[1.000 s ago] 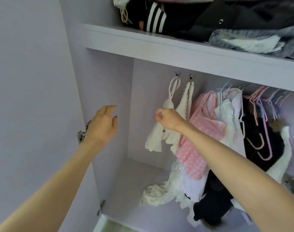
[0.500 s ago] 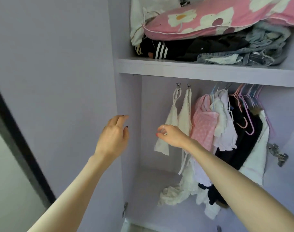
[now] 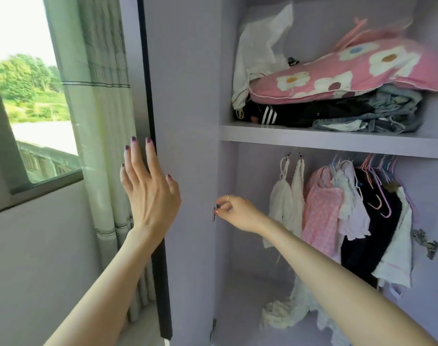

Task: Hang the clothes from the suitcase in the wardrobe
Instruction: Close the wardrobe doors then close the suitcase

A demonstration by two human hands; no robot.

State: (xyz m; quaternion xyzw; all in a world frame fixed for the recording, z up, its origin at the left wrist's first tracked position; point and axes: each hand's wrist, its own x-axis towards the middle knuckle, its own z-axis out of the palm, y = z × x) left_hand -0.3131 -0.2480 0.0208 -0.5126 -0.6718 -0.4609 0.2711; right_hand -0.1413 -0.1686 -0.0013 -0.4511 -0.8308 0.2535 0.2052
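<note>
The lilac wardrobe (image 3: 333, 141) stands open. On its rail hang several garments: two white tops (image 3: 289, 198) on hooks, a pink checked piece (image 3: 321, 211), pale and black clothes (image 3: 370, 221) and some bare pink hangers (image 3: 380, 193). My left hand (image 3: 150, 193) is raised with its fingers spread, just in front of the open door's (image 3: 188, 146) edge. My right hand (image 3: 238, 212) has its fingers curled, thumb against forefinger, in front of a small metal hinge (image 3: 214, 216) on the wardrobe's left wall; I see nothing in it. The suitcase is out of view.
The upper shelf holds a pink flowered cushion (image 3: 350, 73) on folded dark clothes and jeans. White cloth (image 3: 288, 313) lies crumpled on the wardrobe floor. A curtain (image 3: 100, 121) and a window (image 3: 30, 96) are to the left. Another hinge (image 3: 425, 243) sits on the right wall.
The view has pulled back and swung left, bringing the window and curtain in. My right hand drew away from the white tops to the left wall. My left hand rose and spread its fingers.
</note>
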